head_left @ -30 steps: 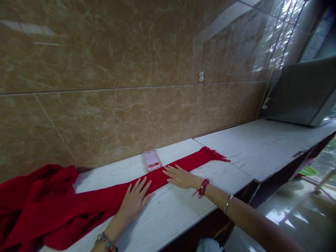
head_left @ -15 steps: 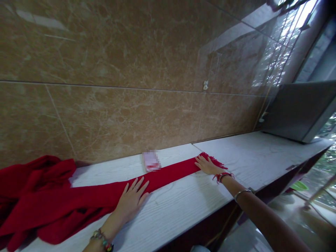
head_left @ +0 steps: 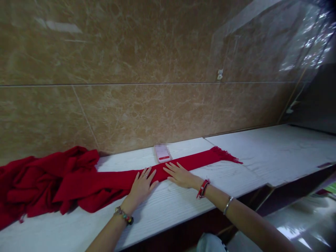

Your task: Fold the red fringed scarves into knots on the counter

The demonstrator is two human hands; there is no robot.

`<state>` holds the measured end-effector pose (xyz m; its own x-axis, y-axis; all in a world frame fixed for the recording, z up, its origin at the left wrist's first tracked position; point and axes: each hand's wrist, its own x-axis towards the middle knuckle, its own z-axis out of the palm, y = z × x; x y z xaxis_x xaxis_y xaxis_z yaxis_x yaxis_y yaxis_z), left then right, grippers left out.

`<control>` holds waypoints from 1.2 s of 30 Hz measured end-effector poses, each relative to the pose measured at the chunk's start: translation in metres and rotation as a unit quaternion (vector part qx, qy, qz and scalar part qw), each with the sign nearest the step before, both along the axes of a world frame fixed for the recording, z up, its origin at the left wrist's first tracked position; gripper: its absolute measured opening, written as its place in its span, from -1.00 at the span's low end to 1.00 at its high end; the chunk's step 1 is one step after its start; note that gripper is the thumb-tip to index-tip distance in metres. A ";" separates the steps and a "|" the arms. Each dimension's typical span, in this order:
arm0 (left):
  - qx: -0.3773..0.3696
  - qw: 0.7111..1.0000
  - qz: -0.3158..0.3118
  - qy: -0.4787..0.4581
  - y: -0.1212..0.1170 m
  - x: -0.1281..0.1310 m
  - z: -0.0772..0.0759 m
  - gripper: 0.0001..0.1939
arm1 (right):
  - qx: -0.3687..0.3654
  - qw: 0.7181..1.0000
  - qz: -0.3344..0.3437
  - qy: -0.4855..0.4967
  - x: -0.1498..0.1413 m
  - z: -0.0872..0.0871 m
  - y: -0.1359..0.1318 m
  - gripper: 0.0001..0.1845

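A red scarf (head_left: 202, 160) lies along the white counter, its fringed end flat on the right and the rest bunched in a heap on the left. My left hand (head_left: 143, 183) rests flat on the scarf near the middle, fingers spread, with a beaded bracelet at the wrist. Close beside it on the right, my right hand (head_left: 181, 175) lies with outstretched fingers on the scarf's lower edge. Red cords and a silver bangle circle that arm. Just behind the scarf sits a pale pink phone-like item (head_left: 162, 154), partly blurred out.
A brown marbled tile wall (head_left: 131, 115) rises right behind the white counter (head_left: 170, 206). At the far right a dark grey box-shaped thing (head_left: 315, 101) stands on the counter. The counter's front edge runs diagonally, with dark openings below it.
My right hand has slid left along the scarf, from near the fringe to beside my left hand. The fringe now lies uncovered. The view has shifted somewhat.
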<state>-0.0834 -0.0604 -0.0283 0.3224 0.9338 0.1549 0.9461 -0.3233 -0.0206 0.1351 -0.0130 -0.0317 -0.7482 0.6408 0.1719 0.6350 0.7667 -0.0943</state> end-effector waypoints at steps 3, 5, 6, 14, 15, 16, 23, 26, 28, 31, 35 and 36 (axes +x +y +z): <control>-0.006 1.000 -0.009 -0.001 0.000 -0.002 0.000 -0.43 | 0.008 1.000 -0.007 -0.001 0.010 -0.003 0.005 -0.44; -0.014 1.000 -0.014 -0.003 0.002 -0.002 0.001 -0.43 | 0.006 1.000 -0.012 -0.008 0.016 -0.004 0.009 -0.43; -0.020 1.000 -0.015 -0.004 0.004 -0.001 0.002 -0.43 | 0.005 1.000 -0.014 -0.011 0.019 -0.004 0.011 -0.42; -0.059 0.998 -0.014 -0.005 0.008 0.006 0.009 -0.47 | -0.042 0.999 -0.018 -0.005 0.029 -0.008 0.020 -0.41; -0.063 0.998 -0.015 -0.007 0.009 0.005 0.009 -0.46 | -0.063 0.998 -0.014 -0.001 0.032 -0.007 0.024 -0.40; -0.069 0.997 -0.017 -0.009 0.010 0.004 0.010 -0.45 | -0.083 0.996 -0.013 0.009 0.037 -0.005 0.029 -0.41; -0.084 0.996 -0.004 -0.025 0.026 0.007 0.018 -0.49 | -0.070 0.989 -0.130 -0.014 0.104 0.019 0.102 -0.53; -0.019 1.000 -0.013 -0.018 0.027 0.021 0.013 -0.54 | -0.107 0.983 -0.137 -0.061 0.133 0.027 0.128 -0.59; 0.012 0.999 -0.034 -0.018 0.028 0.029 0.007 -0.55 | -0.132 0.977 -0.143 -0.083 0.143 0.030 0.137 -0.60; 0.024 0.998 -0.066 -0.007 0.032 0.037 0.002 -0.56 | -0.165 0.968 -0.151 -0.111 0.148 0.034 0.143 -0.60; 0.011 0.989 -0.149 0.012 0.042 0.050 0.010 -0.57 | -0.195 0.958 -0.162 -0.136 0.149 0.038 0.149 -0.65; 0.008 0.986 -0.168 0.015 0.044 0.054 0.014 -0.59 | -0.200 0.956 -0.163 -0.138 0.150 0.039 0.150 -0.64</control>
<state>-0.0296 -0.0162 -0.0142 0.6177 0.7711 0.1547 0.7847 -0.6174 -0.0558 0.2849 0.1365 0.0070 -0.4789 0.8210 -0.3108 0.8772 0.4614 -0.1327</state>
